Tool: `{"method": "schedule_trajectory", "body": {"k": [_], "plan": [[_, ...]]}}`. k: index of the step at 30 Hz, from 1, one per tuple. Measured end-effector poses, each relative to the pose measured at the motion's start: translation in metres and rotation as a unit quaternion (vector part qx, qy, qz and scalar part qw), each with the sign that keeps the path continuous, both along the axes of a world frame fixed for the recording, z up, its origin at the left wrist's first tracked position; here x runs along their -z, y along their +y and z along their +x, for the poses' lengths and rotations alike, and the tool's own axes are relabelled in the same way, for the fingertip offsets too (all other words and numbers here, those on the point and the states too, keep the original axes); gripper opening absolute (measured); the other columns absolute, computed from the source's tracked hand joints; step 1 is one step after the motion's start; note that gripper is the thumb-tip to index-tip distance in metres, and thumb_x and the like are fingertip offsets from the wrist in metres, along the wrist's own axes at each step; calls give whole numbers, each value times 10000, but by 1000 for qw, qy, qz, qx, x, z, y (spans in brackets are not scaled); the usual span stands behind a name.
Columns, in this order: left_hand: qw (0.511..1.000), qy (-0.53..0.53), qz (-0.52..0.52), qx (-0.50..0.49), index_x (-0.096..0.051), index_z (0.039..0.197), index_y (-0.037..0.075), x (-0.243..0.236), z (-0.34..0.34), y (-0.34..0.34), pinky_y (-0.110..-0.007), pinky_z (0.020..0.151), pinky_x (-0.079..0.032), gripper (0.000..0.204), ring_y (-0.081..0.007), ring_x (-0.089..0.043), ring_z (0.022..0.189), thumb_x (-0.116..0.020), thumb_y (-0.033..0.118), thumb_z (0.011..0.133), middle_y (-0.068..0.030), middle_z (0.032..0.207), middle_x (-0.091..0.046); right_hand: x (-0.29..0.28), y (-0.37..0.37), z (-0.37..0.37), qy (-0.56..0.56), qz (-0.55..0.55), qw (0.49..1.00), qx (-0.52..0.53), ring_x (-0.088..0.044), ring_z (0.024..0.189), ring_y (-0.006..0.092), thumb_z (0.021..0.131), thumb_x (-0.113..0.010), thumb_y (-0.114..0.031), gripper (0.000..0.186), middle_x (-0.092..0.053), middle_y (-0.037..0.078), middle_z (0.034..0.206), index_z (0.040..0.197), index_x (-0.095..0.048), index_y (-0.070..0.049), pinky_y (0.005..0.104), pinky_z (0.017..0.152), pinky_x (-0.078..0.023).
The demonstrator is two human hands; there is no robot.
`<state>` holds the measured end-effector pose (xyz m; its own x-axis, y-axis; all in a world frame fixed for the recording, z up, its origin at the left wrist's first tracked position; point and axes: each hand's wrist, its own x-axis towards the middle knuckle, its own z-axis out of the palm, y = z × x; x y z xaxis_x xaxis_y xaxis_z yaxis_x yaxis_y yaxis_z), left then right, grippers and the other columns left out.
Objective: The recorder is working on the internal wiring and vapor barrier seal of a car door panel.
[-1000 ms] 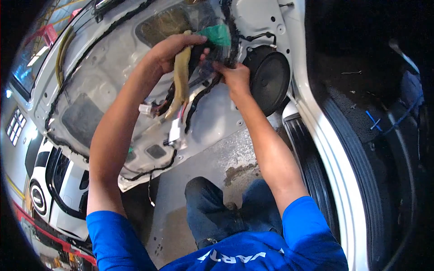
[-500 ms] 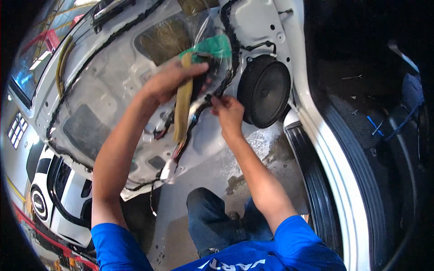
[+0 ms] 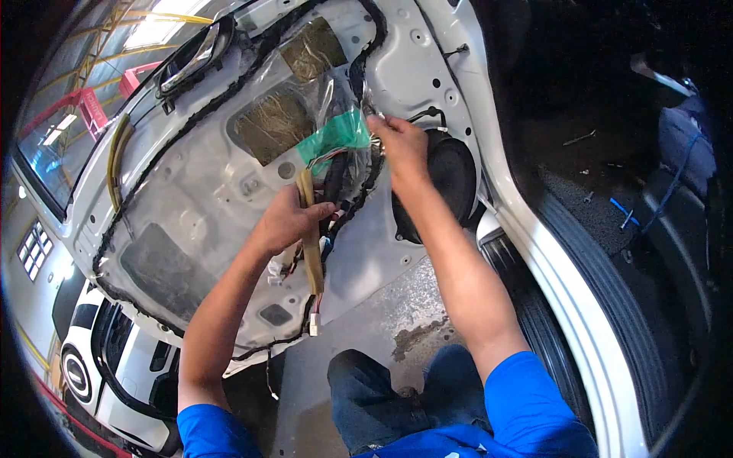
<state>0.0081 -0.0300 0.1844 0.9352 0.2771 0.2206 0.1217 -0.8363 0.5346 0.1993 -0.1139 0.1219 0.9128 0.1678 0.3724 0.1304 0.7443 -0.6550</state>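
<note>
While our left hand (image 3: 286,221) grips the wire bundle (image 3: 311,252), our right hand (image 3: 401,145) pinches the plastic sheet (image 3: 305,99) edge beside the speaker (image 3: 450,179).

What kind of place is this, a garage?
Probably a car repair shop or assembly hall. A car door stands stripped of its trim, with its speaker and wiring bared; another white car stands beyond it, and high factory-style windows show through the glass.
</note>
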Motion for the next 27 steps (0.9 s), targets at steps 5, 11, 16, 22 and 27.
{"method": "schedule_trajectory", "body": {"k": [5, 11, 16, 22, 27], "plan": [[993, 1, -114, 31, -587, 1174, -5, 6, 7, 12, -304, 776, -509, 354, -138, -634, 855, -699, 94, 853, -67, 992, -686, 0, 12, -64, -276, -78, 866, 408, -635, 800, 300, 782, -698, -69, 322, -622, 116, 900, 1088, -659, 23, 376, 694, -509], [982, 4, -182, 45, -521, 1292, -15, 1, 5, 21, -323, 892, -476, 498, -156, -611, 979, -708, 90, 843, -83, 1146, -638, 4, 31, -65, -335, -79, 835, 430, -599, 890, 314, 821, -576, -15, 382, -563, 144, 982, 1202, -583, 19, 414, 722, -495], [969, -71, -234, 25, -411, 1385, -26, 1, 7, 32, -323, 781, -535, 517, -179, -635, 917, -604, 66, 914, -122, 1126, -626, 4, 24, -57, -271, -65, 879, 387, -587, 858, 342, 850, -590, -23, 336, -555, 147, 948, 1185, -581, -14, 436, 725, -485], [964, -119, -239, 7, -413, 1376, -30, -3, 8, 26, -300, 701, -555, 447, -180, -658, 776, -538, 77, 961, -130, 1027, -653, -4, 21, -43, -150, -24, 944, 294, -629, 869, 345, 832, -660, -159, 271, -620, 154, 963, 1074, -635, -40, 431, 728, -495], [945, -82, 309, -70, -534, 1265, 8, -20, 0, 16, -323, 660, -532, 430, -245, -668, 720, -674, 163, 889, -169, 916, -672, 18, 29, 15, 44, 122, 991, 40, -595, 720, 112, 847, -726, -136, 213, -710, 77, 834, 959, -711, 45, 269, 683, -470]]}}
